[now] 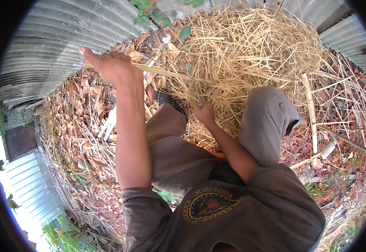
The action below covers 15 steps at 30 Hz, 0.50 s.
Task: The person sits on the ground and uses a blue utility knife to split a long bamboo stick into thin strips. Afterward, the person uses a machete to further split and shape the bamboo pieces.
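Note:
My left hand (111, 65) is closed around a long, flat, pale strip that looks like split bamboo (166, 73), its thumb stretched out to the left. The strip reaches right, over the edge of the straw. Between my knees, my right hand (204, 112) is closed on a thin grey tool (199, 98). This tool points up toward the strip's right end. Its far part blends into the straw, so its kind and whether it touches the strip are unclear.
A heap of dry straw (254, 46) lies ahead, against corrugated metal sheets (44, 46). Brown dry leaves (82, 96) cover the ground at left. A pale upright stick (310, 109) and a thin branch (355, 145) lie right of my knee (265, 122).

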{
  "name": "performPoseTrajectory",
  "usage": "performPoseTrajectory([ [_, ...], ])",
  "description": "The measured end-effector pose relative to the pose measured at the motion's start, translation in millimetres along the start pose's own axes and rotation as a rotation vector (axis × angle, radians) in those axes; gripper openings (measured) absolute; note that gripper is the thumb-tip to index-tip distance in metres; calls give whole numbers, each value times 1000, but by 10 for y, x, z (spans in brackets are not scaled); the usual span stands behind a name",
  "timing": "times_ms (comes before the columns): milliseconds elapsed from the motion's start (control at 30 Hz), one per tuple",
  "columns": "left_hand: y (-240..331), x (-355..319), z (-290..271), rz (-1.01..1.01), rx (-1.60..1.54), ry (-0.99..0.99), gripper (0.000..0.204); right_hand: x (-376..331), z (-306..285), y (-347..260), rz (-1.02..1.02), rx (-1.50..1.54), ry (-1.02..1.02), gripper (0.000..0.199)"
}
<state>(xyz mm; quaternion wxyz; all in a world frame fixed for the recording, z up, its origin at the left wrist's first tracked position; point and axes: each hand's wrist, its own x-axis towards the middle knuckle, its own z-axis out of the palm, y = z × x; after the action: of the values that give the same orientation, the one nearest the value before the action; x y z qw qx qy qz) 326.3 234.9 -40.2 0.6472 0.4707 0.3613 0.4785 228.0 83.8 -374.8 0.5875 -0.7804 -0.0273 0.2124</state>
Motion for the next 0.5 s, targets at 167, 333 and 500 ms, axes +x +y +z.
performPoseTrajectory([
  [167,-13,180,-202,-20,-31,107,59,-84,-113,-245,267,124,-24,25],
  [333,-12,191,-146,-37,-15,114,63,30,39,-663,-265,101,-49,26],
  [500,-26,525,-324,-123,-49,248,70,247,23,2,263,169,-10,26],
])
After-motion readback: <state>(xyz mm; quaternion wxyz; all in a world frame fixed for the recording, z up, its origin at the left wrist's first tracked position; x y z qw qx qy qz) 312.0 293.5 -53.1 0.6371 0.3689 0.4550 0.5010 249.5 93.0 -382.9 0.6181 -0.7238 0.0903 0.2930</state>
